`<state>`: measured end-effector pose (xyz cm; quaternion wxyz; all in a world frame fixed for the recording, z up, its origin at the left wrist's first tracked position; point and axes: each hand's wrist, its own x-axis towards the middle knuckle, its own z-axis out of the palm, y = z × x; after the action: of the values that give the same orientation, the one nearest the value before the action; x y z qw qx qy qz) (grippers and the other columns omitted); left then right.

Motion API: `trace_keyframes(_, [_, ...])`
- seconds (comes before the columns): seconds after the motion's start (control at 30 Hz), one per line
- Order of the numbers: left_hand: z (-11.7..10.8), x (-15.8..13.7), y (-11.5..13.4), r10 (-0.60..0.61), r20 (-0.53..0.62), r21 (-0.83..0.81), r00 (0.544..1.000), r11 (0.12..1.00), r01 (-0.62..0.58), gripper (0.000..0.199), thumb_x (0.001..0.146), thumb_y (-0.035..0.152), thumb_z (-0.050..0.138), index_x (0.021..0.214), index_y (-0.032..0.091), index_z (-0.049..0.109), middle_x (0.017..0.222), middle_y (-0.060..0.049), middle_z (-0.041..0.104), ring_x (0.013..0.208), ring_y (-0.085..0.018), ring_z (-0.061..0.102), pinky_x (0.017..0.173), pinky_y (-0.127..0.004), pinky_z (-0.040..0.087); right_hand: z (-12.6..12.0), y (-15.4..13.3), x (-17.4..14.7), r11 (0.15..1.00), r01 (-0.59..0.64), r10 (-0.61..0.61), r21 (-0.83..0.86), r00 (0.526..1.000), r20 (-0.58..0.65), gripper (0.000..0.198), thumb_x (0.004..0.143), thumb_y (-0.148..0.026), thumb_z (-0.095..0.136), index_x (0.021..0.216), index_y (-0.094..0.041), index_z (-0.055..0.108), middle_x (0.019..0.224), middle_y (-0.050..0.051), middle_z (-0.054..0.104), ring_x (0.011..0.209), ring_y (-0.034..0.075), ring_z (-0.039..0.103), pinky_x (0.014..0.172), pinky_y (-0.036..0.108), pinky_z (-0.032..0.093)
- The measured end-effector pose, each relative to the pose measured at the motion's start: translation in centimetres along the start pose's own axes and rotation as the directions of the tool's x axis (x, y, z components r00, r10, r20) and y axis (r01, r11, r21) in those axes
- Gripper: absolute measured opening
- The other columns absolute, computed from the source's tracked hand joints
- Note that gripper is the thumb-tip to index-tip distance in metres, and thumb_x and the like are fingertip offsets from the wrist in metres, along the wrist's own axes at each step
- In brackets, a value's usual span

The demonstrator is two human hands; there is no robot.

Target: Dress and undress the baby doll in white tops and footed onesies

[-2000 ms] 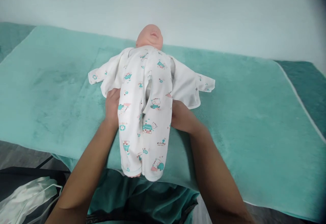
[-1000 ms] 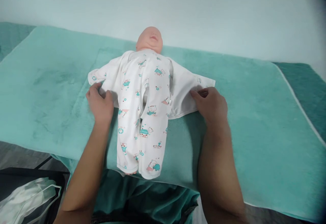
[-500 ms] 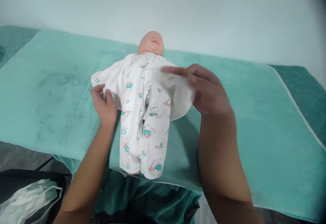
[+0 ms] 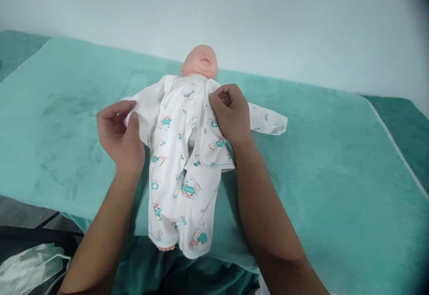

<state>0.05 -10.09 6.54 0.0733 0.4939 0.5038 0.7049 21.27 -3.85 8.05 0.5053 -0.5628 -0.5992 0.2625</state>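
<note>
A baby doll (image 4: 199, 62) lies on its back, dressed in white printed one-piece clothes (image 4: 167, 170). Over these is a white printed baby jacket (image 4: 212, 145), its front open. My left hand (image 4: 120, 136) pinches the jacket's cloth near the doll's arm on the left, thumb and fingers closing on it. On the other side, my right hand (image 4: 233, 114) is closed on the upper edge of the front flap, which lies printed side up over the chest. A jacket sleeve (image 4: 268, 120) stretches out to the right. One bare foot (image 4: 166, 247) shows below a trouser leg.
The doll rests on a pale green towel (image 4: 328, 174) with a white border, spread over a darker green cover (image 4: 398, 116). Behind stands a plain pale wall (image 4: 284, 27). At lower left, a crumpled whitish bundle with a cord (image 4: 31, 268) sits on something black.
My right hand has moved left and brought the jacket's right flap over the doll's chest, uncovering the sleeve. My left hand has shifted slightly left and now lifts the cloth there.
</note>
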Motion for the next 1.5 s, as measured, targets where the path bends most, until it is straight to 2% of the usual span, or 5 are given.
trace_keyframes(0.5, [-2.6, -0.8, 0.9, -0.641, 0.310, 0.221, 0.702, 0.767, 0.603, 0.040, 0.091, 0.058, 0.069, 0.111, 0.024, 0.069, 0.096, -0.004, 0.069, 0.081, -0.018, 0.062, 0.068, -0.030, 0.052, 1.4, -0.1, -1.2, 0.979, 0.133, -0.096, 0.154, 0.969, -0.227, 0.011, 0.102, -0.031, 0.051, 0.098, -0.026, 0.060, 0.085, -0.001, 0.057, 0.078, 0.013, 0.061, 0.071, 0.030, 0.051])
trace_keyframes(0.77, [0.0, -0.6, 4.8, -0.119, 0.344, -0.008, 0.932, 0.992, 0.129, 0.021, 0.087, 0.011, 0.065, 0.100, 0.027, 0.069, 0.101, -0.001, 0.072, 0.100, -0.020, 0.070, 0.091, -0.038, 0.058, 1.7, 0.1, -1.0, 0.975, 0.132, -0.109, 0.177, 0.985, -0.135, 0.007, 0.099, -0.029, 0.055, 0.096, -0.026, 0.060, 0.083, -0.003, 0.056, 0.077, 0.012, 0.059, 0.071, 0.029, 0.050])
trace_keyframes(0.9, [-0.1, -1.0, 6.5, 0.290, 0.775, -0.226, 0.561, 0.957, -0.182, 0.039, 0.086, 0.000, 0.055, 0.106, 0.028, 0.073, 0.107, -0.003, 0.079, 0.100, -0.023, 0.076, 0.087, -0.041, 0.062, 1.3, 0.6, 0.0, 0.988, 0.088, -0.071, 0.128, 0.989, -0.132, 0.006, 0.092, -0.020, 0.059, 0.094, -0.025, 0.059, 0.085, -0.003, 0.057, 0.075, 0.011, 0.055, 0.074, 0.029, 0.050])
trace_keyframes(1.07, [0.1, 0.8, 3.9, -0.026, 0.323, -0.053, 0.946, 0.998, 0.046, 0.015, 0.094, 0.016, 0.065, 0.098, 0.029, 0.071, 0.097, 0.000, 0.074, 0.093, -0.018, 0.070, 0.080, -0.036, 0.056, 1.3, 0.2, -0.4, 0.985, 0.173, -0.168, 0.017, 0.973, -0.156, 0.009, 0.091, -0.019, 0.059, 0.097, -0.025, 0.059, 0.097, 0.000, 0.058, 0.079, 0.012, 0.054, 0.078, 0.031, 0.051])
trace_keyframes(1.5, [7.2, 5.0, 5.0, -0.248, 0.661, 0.112, 0.709, 0.966, 0.233, 0.021, 0.077, 0.007, 0.069, 0.090, 0.024, 0.066, 0.079, 0.001, 0.066, 0.078, -0.016, 0.065, 0.066, -0.030, 0.050, 0.8, 1.2, 0.4, 0.989, 0.030, -0.021, 0.141, 0.997, -0.069, 0.009, 0.094, -0.025, 0.063, 0.101, -0.026, 0.059, 0.100, -0.002, 0.062, 0.074, 0.010, 0.056, 0.074, 0.029, 0.051])
